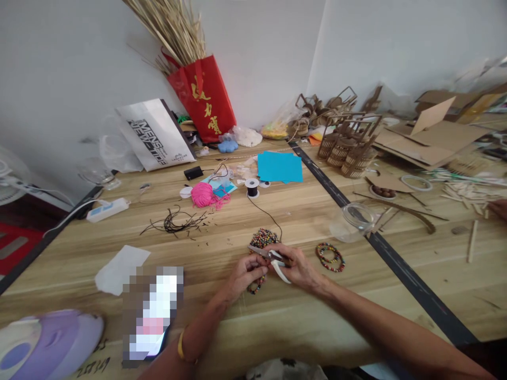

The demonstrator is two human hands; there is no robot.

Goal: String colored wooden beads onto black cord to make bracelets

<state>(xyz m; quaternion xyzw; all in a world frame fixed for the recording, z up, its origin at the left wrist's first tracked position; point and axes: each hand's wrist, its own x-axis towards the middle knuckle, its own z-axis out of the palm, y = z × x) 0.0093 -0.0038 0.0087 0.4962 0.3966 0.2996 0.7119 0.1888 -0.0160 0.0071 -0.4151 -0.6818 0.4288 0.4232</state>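
Observation:
White-handled scissors are in my right hand, their metal blades pointing left over a pile of small multicoloured beads. My left hand pinches a beaded strand just below the blades, its lower loop hanging towards me. Black cord runs from a white spool down to the bead pile, ending near my right hand. Finished-looking bead loops lie on the wood to the right of my right hand. Whether the blades touch the strand is hidden by my fingers.
Black cord scraps, pink yarn and blue sheets lie beyond my hands. At the left are a phone and a purple-white object. Small woven baskets stand at the back right; another person's hand shows at the right edge.

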